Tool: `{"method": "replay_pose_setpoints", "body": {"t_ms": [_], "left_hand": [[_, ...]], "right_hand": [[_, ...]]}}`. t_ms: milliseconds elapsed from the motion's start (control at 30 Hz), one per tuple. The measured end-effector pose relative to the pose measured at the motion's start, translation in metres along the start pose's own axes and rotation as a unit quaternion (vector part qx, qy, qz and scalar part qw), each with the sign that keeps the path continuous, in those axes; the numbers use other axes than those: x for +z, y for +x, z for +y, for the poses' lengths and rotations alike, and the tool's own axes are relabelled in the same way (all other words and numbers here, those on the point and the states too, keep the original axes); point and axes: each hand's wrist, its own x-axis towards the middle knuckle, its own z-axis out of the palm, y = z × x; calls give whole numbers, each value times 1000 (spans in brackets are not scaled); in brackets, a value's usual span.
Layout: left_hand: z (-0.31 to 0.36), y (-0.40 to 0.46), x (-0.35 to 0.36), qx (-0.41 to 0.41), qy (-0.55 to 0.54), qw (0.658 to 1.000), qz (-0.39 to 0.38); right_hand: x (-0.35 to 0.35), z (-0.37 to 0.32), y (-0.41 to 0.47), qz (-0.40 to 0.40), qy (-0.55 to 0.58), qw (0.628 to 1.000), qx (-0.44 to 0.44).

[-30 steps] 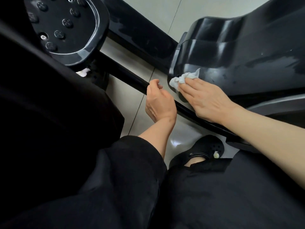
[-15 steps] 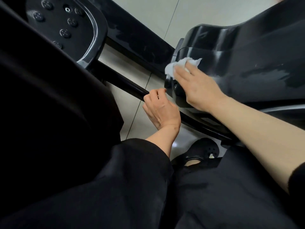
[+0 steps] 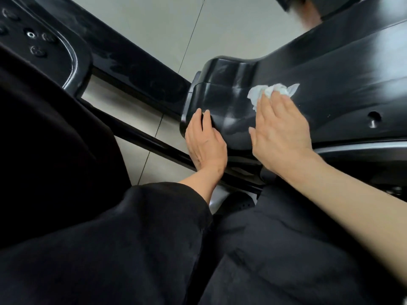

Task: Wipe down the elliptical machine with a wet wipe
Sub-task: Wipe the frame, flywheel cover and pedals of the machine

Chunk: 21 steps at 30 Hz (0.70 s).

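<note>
Pedal: a black foot pedal [image 3: 50, 42] with round studs sat in the upper left of the frame; dull smears showed on the black beam [image 3: 141, 69] just right of it.
Floor: pale tiles [image 3: 231, 25] filled the upper middle, with one dark grout line running down between beam and cover.
Left hand: the left hand [image 3: 206, 142], in the middle of the frame, rested on the lower left corner of the cover, fingers curled over its edge; it held no wipe and looked like a brace.
Cover: the glossy black plastic cover [image 3: 341, 69] of the elliptical ran from the middle to the right edge.
Wipe: the white wet wipe [image 3: 272, 92] lay crumpled on the cover, right of centre, under the fingertips of the right hand.
Right hand: the right hand [image 3: 280, 130] was flat, fingers straight and together, pressing the wipe to the cover.
Progress (judgement): damp streaks showed on the cover near the wipe, so this end appeared partly wiped; the cover's far right, the beam and the pedal looked left to do. Task seemed mid-way at most.
Writing: no brand, label or readable text was seen anywhere.
Lower frame: black clothing [image 3: 132, 249] filled the lower part of the frame.
</note>
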Motion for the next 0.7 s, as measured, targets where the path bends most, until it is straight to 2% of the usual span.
{"method": "replay_pose_setpoints", "body": {"t_ms": [100, 167, 200, 333, 367, 500, 533, 633, 700], "left_hand": [[10, -2, 1, 8, -19, 1000, -11], [18, 0, 2, -4, -47, 999, -7], [24, 0, 3, -11, -68, 998, -4], [54, -8, 6, -23, -168, 985, -18], [61, -12, 6, -14, -185, 982, -19], [93, -23, 11, 27, -249, 968, -23], [102, -26, 11, 38, -263, 964, -25], [126, -33, 8, 73, -298, 951, -32], [137, -36, 5, 101, -307, 945, -39]], "right_hand": [[2, -18, -13, -34, -16, 995, -96], [2, -11, -20, -56, -24, 992, -112], [-4, 1, -19, -38, -25, 995, -87], [-25, 59, -21, 38, -26, 992, 115], [-28, 62, -25, 57, -37, 991, 118], [-17, 55, -49, 54, -93, 994, -12], [-20, 67, -50, 63, -98, 993, -3], [-35, 110, -52, 92, -112, 982, 124], [-37, 116, -60, 101, -121, 976, 149]]}}
